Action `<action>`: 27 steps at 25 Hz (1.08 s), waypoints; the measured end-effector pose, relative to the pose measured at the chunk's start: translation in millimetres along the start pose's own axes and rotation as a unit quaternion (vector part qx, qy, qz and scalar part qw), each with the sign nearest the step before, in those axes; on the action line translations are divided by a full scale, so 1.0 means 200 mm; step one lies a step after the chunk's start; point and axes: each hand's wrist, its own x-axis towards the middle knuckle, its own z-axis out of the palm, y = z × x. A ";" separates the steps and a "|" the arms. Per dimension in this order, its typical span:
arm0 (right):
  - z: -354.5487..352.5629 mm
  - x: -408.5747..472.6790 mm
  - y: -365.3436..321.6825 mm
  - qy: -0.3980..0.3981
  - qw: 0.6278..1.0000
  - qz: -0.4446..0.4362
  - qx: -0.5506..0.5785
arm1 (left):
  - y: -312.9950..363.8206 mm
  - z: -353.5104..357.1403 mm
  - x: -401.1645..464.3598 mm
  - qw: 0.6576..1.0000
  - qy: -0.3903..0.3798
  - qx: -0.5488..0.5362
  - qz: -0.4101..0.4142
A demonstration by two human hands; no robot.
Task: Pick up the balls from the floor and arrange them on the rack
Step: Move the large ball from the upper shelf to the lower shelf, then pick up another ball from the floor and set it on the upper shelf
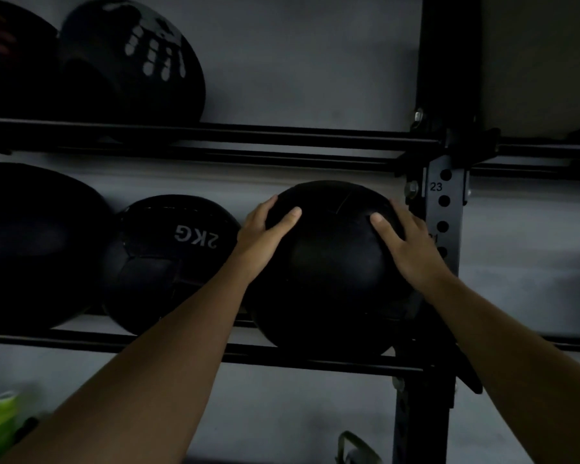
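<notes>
While the scene is dimly lit, both bare hands are seen pressed against a plain black ball [329, 262] that sits on the lower rails of the rack [444, 209], just beside the perforated upright. The left hand [265, 234] lies on the ball's left side with fingers spread and thumb extended across the front surface. The right hand [404, 241] mirrors it on the right side, fingers splayed flat against the surface. Neither hand is closed; together the open palms clasp the ball between them. Immediately to the left, touching or nearly touching, rests a black ball marked 2KG [171, 262], its lettering inverted. A larger dark ball [31, 242] occupies the far left of the same tier. On the upper tier rests a ball with white markings [131, 61].
</notes>
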 end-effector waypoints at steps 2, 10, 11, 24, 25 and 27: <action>0.02 -0.02 0.00 0.027 0.999 -0.027 -0.015 | 0.02 -0.02 -0.01 0.999 -0.015 0.050 -0.007; 0.05 -0.10 -0.13 0.008 0.990 -0.037 -0.136 | 0.07 -0.07 -0.06 0.986 -0.045 0.143 0.071; 0.06 -0.13 -0.15 -0.002 0.989 -0.013 -0.145 | 0.06 -0.07 -0.07 0.980 -0.042 0.162 0.106; 0.23 -2.33 0.22 -0.195 0.837 0.380 -0.341 | -0.77 0.31 -1.57 0.726 -0.570 0.308 0.230; 0.24 -2.58 0.21 -0.209 0.817 0.431 -0.322 | -0.82 0.35 -1.77 0.698 -0.609 0.306 0.220; 0.24 -3.05 0.18 -0.235 0.773 0.516 -0.285 | -0.89 0.39 -2.20 0.631 -0.683 0.307 0.205</action>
